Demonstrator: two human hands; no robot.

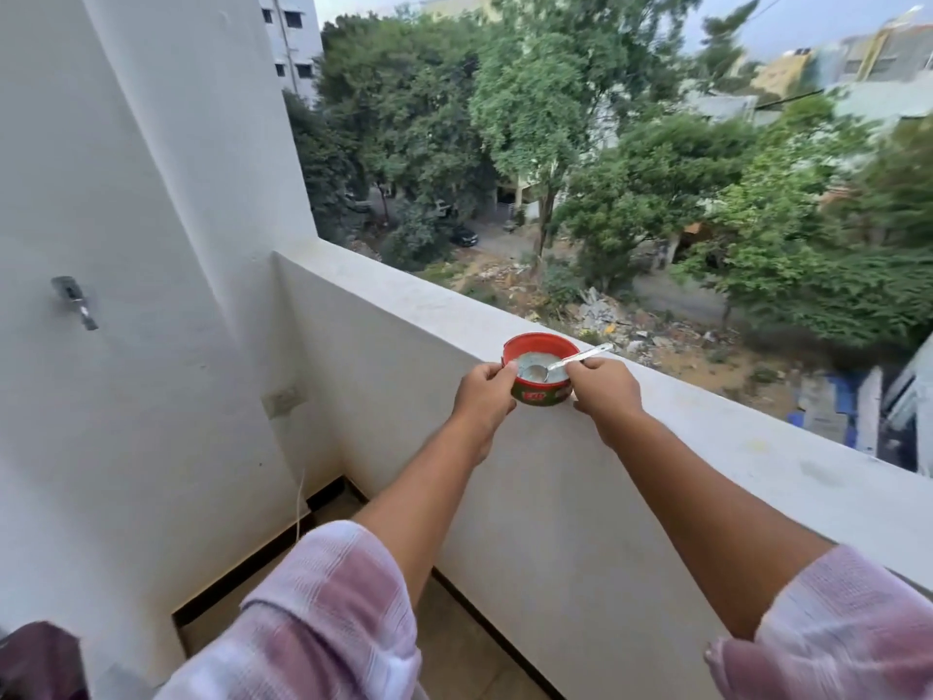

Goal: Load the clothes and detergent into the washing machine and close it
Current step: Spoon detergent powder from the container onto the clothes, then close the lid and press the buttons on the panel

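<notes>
Both hands: grasp the detergent tub (539,368) at 12 o'clock from the person, arms outstretched.
Left hand (482,396): fingers curled round the tub's 9 o'clock side, likely steadying it.
Right hand (606,391): grips the 3 o'clock side, thumb by the spoon (570,360) handle, seemingly pinning it for carrying.
Tub: lidless, on the balcony ledge (707,437), spoon bowl in pale powder.
Washing machine: not visible.

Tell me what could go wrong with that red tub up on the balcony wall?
The red tub sits on the ledge above a drop; a slip of the left hand or right hand might knock it off.
The spoon pokes out past the rim and could tip out, spilling powder.
</notes>
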